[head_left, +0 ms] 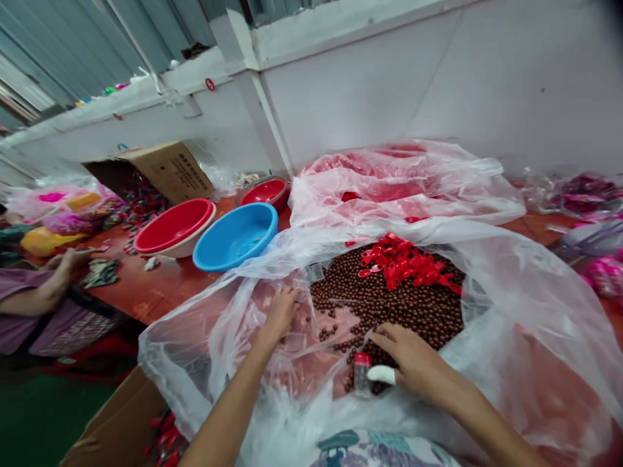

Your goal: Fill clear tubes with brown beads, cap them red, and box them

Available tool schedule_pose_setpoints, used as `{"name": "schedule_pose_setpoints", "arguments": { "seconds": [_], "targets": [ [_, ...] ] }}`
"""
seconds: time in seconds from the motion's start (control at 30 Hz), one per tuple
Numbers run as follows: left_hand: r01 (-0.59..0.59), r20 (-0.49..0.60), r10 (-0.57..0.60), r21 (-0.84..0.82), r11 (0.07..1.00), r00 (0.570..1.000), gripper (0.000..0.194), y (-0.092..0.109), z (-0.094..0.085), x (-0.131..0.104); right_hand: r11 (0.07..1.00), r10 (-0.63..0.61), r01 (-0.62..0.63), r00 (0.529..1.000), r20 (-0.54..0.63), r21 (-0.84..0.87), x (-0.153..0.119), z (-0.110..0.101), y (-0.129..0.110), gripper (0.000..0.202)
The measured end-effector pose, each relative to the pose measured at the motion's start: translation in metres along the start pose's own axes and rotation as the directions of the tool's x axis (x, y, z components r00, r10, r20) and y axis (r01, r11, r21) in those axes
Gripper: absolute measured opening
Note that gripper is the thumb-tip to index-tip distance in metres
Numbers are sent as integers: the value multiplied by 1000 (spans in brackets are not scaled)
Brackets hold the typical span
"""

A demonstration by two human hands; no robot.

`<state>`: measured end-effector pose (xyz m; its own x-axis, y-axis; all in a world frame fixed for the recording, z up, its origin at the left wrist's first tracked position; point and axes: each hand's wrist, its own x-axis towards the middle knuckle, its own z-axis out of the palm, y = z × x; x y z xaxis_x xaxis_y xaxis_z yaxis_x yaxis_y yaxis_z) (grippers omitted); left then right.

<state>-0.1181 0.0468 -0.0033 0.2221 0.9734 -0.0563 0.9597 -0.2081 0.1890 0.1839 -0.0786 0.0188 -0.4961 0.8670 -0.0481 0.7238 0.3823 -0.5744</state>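
Note:
My left hand (pixel 283 311) reaches over the clear plastic sheet (pixel 233 324), fingers stretched out, beside small clear plastic pieces (pixel 314 274) at the edge of a heap of brown beads (pixel 389 301). Over the near side of the beads, my right hand (pixel 409 353) has its fingers spread, with a white cover on the thumb. Just left of that thumb stands a small clear container with a red top (pixel 361 373), not gripped. On the far part of the heap lies a pile of red plastic pieces (pixel 403 259), several with a spoon-like shape.
A blue basin (pixel 236 237), a red basin (pixel 175 227) and another red bowl (pixel 265 192) stand back left. Behind the beads lies a bag of red pieces (pixel 403 181). An open carton (pixel 165 172) spills small items. Another person's arm (pixel 43 292) is at far left.

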Motion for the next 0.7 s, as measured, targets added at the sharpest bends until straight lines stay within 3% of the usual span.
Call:
{"name": "schedule_pose_setpoints", "arguments": {
  "seconds": [0.1,0.17,0.27,0.4,0.47,0.53,0.63,0.7],
  "targets": [
    [-62,-12,61,-78,995,998,32,12,-7,-5,998,14,-8,994,-104,58,15,-5,0,39],
    [-149,-1,154,-271,951,988,36,33,-12,-15,986,32,-5,986,-161,164,23,0,-1,41],
    [-196,57,296,-628,753,953,47,73,-14,-35,938,108,-12,960,-259,345,33,14,-4,48],
    [-58,121,306,-854,518,944,62,109,-3,-56,860,170,-10,948,-268,511,35,23,-4,30],
    [45,172,281,-912,408,944,71,113,7,-60,839,181,-20,953,-243,544,33,21,1,19],
    [133,237,268,-925,355,934,72,112,15,-62,826,230,-49,939,-256,561,30,15,8,15],
    [192,293,208,-896,401,933,51,107,19,-62,798,328,-96,897,-296,595,33,5,17,16],
    [224,316,159,-876,427,935,42,106,16,-62,746,352,-93,896,-272,659,40,-4,20,29]
  ]
}}
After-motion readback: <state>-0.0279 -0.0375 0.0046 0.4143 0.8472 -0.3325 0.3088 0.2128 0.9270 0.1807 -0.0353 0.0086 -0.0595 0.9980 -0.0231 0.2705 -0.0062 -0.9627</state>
